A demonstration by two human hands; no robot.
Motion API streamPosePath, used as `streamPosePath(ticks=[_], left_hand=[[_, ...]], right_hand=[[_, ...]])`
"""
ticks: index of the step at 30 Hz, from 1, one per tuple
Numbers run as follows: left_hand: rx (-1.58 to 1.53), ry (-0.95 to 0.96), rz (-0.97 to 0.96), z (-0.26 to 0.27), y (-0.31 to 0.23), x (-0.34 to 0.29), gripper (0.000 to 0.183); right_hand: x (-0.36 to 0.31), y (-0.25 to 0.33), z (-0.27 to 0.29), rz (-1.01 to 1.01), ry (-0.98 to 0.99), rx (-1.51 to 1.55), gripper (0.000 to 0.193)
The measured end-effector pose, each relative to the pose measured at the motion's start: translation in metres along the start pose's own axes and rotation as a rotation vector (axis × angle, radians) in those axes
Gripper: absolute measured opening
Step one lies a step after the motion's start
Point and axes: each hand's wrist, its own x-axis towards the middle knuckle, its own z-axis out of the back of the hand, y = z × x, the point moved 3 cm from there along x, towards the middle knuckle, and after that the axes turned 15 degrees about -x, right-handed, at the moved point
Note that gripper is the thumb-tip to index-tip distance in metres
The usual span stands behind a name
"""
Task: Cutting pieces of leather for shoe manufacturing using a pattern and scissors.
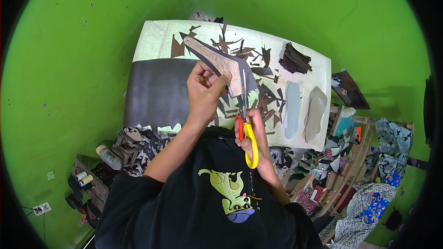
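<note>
My left hand (203, 90) pinches a tan, boomerang-shaped template (214, 57) laid over a dark piece of sheet material (249, 74), thumb on top. Dark margins stick out past the template's edges. In my right hand (259, 140) is a pair of scissors (250, 146) with yellow and red handles. Their blades point away from me and lie at the dark piece's right-hand side, by the template's lower corner. How far the blades are apart is hard to make out. Both hands are raised over the near part of a pale table (157, 41).
A large dark sheet (157, 90) covers the table's left part. Brown offcuts (265, 99) litter its middle. A stack of dark cut pieces (295, 59) stands at the far right, near a grey-blue sole-shaped piece (291, 110) and beige ones (315, 113). Wooden shelving (357, 157) with fabrics stands right.
</note>
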Motion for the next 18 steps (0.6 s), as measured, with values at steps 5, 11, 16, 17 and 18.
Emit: streamPosePath(ticks=[5,11,16,17,18], left_hand=[[-0.025,-0.014,0.004,-0.006,-0.008,-0.004,0.019],[-0.043,-0.006,0.007,-0.006,-0.01,-0.006,0.02],[-0.066,-0.001,0.033,-0.004,-0.009,-0.006,0.023],[-0.047,-0.004,0.028,-0.003,-0.009,-0.005,0.022],[-0.028,-0.007,0.024,-0.002,-0.008,-0.005,0.022]], right_hand=[[-0.002,0.001,0.0,-0.036,0.058,0.093,0.1],[0.0,0.003,-0.001,-0.056,0.084,0.134,0.106],[0.001,0.011,-0.003,-0.076,0.104,0.187,0.103],[0.001,0.012,-0.002,-0.076,0.111,0.174,0.101],[0.001,0.013,-0.001,-0.08,0.113,0.173,0.101]])
